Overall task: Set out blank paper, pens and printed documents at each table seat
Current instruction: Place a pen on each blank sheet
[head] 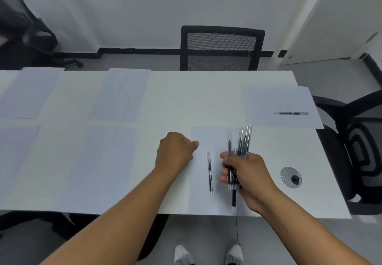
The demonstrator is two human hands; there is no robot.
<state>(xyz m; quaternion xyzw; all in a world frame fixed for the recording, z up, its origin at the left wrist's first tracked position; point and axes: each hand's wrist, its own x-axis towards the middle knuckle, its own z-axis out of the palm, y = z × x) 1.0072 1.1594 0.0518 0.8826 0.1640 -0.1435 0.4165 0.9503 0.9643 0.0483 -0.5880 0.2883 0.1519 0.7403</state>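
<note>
You are in the pen-laying step. One pen (210, 173) lies alone on the near-right sheet (203, 194), just beside your right hand (245, 175), and that hand grasps a bundle of pens (240, 147) whose tips fan out toward the far side. Your left hand (175, 151) sits at the left edge of the same sheet, fingers curled under with nothing visible in them; whether it presses the paper flat, you cannot tell from here.

This seat looks served with paper and pen, as does the far-right sheet (281, 105), which carries a wrapped pen (291, 113). No printed documents show on either, as far as the blur allows.

The next move, by my judgement, calls for you to shift left and drop one pen from the bundle onto each bare sheet: the near-middle sheet (99, 167), the far-middle sheet (122, 95), the far-left sheet (31, 93) and the sheet at the near-left edge (12, 151). Loosen your grip only enough to free one pen, or several may slide out together.

The table (186, 103) is white, with a round cable grommet (290, 177) near its right end. A black mesh chair (220, 47) stands at the far side, another chair (355, 140) at the right end, against a white wall (144, 6).
</note>
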